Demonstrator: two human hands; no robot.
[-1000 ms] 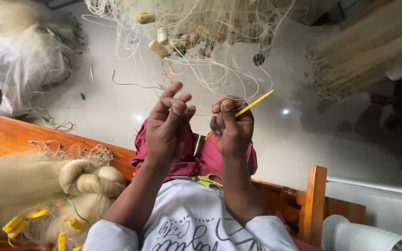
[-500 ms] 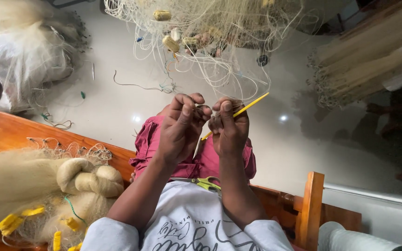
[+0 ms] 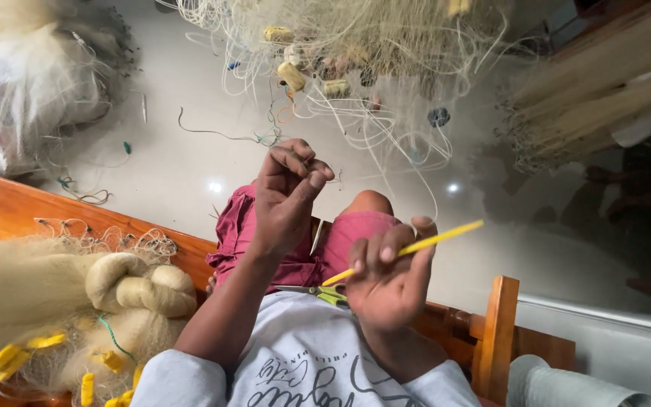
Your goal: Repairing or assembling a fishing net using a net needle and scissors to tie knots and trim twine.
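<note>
The hands have drawn apart: right hand with yellow needle pulled down.

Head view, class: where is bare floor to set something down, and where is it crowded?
Bare: glossy pale floor between the white net bundle and the raised left hand. Crowded: the tangled cream fishing net above.

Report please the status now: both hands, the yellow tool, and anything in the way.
Left hand raised, fingers pinched on thin line. Right hand closed on yellow netting needle. Tangled net hangs ahead, apart from both hands.
</note>
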